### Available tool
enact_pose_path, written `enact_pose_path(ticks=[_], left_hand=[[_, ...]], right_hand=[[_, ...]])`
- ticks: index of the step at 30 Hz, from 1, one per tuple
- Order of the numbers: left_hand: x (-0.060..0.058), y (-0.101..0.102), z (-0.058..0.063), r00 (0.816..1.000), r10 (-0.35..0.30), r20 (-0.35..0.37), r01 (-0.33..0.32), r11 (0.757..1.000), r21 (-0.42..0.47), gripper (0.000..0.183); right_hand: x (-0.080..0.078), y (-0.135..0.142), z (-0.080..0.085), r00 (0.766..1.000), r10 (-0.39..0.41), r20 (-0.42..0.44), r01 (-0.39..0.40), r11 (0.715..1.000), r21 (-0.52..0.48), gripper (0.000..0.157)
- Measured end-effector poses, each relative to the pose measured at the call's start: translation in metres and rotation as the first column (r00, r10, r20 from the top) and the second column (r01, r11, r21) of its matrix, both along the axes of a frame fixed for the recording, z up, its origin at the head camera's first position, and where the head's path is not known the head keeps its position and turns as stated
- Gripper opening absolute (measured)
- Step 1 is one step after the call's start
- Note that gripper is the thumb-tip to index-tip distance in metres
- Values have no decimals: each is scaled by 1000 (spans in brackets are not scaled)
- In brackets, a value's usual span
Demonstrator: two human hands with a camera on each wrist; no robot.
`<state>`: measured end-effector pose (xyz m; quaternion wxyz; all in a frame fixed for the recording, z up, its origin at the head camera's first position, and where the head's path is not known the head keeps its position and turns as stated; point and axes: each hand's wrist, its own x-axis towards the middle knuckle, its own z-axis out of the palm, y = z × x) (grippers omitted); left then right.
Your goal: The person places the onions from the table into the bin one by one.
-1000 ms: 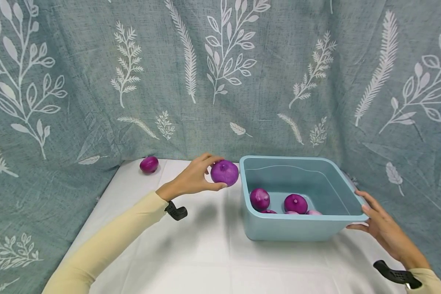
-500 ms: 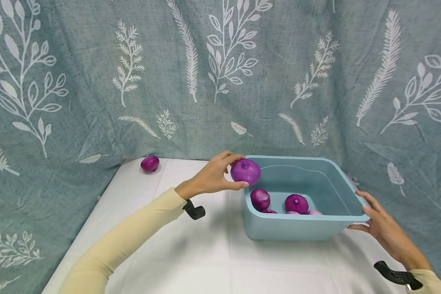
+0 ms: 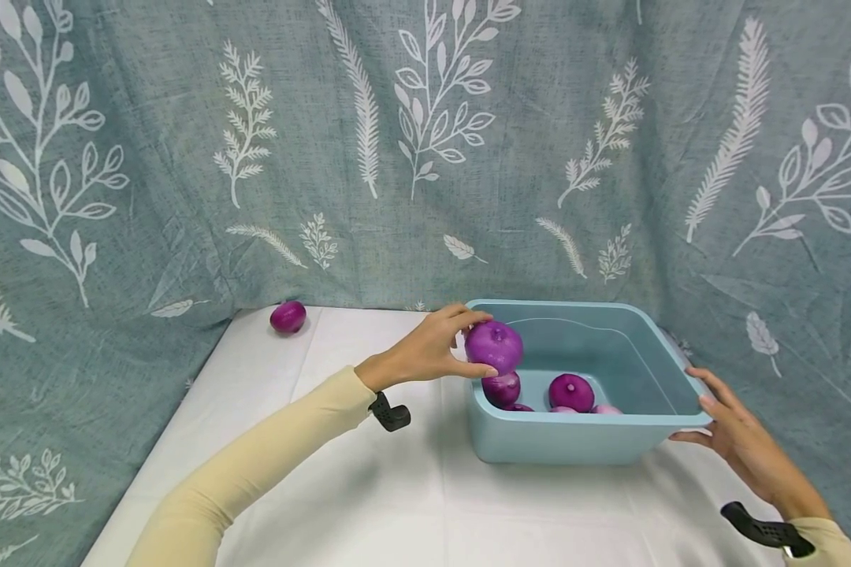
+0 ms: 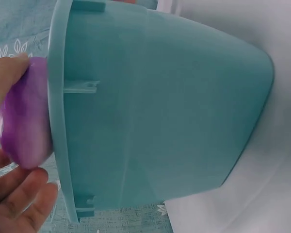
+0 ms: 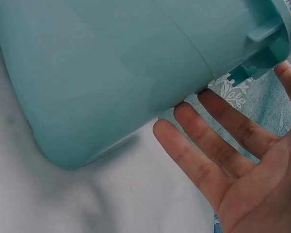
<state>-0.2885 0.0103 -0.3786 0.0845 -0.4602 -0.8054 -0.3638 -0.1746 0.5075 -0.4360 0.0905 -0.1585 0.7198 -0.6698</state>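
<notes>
My left hand (image 3: pixel 448 345) grips a purple-red onion (image 3: pixel 495 347) between thumb and fingers, over the left rim of a light blue plastic bin (image 3: pixel 563 441). In the left wrist view the onion (image 4: pixel 29 114) shows just past the rim, the fingers curved around its far side. Inside the bin lie several more onions, one dark red onion (image 3: pixel 570 393) near the middle and another red onion (image 3: pixel 503 390) partly behind the held one. My right hand (image 3: pixel 748 453) holds the bin's right rim, with three fingers (image 5: pixel 194 160) stretched along the outer wall below it.
One more red onion (image 3: pixel 288 316) lies at the back left of the white-covered table (image 3: pixel 369 504). A blue-green leaf-patterned cloth (image 3: pixel 369 236) hangs behind and at both sides. Black straps (image 3: pixel 390 411) sit on both wrists.
My left hand has carried the onion rightward from beside the bin to over its left rim, then slightly lower. The right hand and the bin have stayed in place.
</notes>
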Motion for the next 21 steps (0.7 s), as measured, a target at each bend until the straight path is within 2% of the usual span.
enact_pose_path(ticks=[6, 10, 15, 21], left_hand=[[-1, -6, -3, 1000, -11, -2, 11, 1000, -2, 71], [-3, -16, -6, 1000, 4, 7, -4, 1000, 12, 65], [-11, -39, -16, 996, 82, 23, -81, 997, -16, 61], [-25, -74, -33, 979, 196, 53, -193, 979, -64, 59]], right_hand=[[-2, 0, 0, 999, 21, -26, -21, 999, -27, 55], [-3, -2, 3, 1000, 4, -30, -4, 1000, 10, 55], [-1, -4, 6, 999, -36, 0, 36, 994, 101, 55], [2, 0, 6, 999, -51, -1, 51, 986, 158, 55]])
